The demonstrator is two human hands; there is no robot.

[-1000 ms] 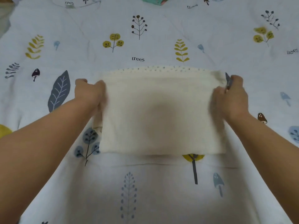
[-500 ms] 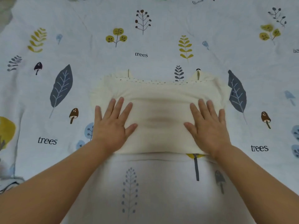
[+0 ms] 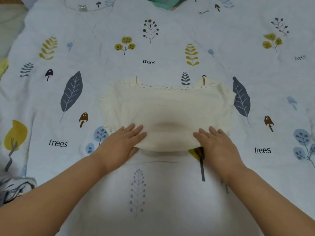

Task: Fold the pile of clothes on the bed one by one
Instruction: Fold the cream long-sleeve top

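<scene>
A: Grip?
B: Left hand [image 3: 119,143] and right hand [image 3: 216,143] grasp the near hem of the cream garment [image 3: 167,108], fingers flat on top, thumbs tucked beneath.
A: Garment?
B: Soft knit, folded rectangle, speckled trim at its far edge, lying on the leaf-printed bedsheet [image 3: 153,193].
A: Beyond it?
B: Teal cloth [image 3: 167,3], far edge.

You've got one cream garment [image 3: 167,108] folded mid-frame, and two hands on its near edge: left hand [image 3: 119,145], right hand [image 3: 216,145]. There's one bedsheet [image 3: 153,193] under it all. At the top centre edge you can see one teal bundle [image 3: 167,3]. In the lower left corner there's one grey patterned cloth [image 3: 15,188], mostly cropped off.
</scene>
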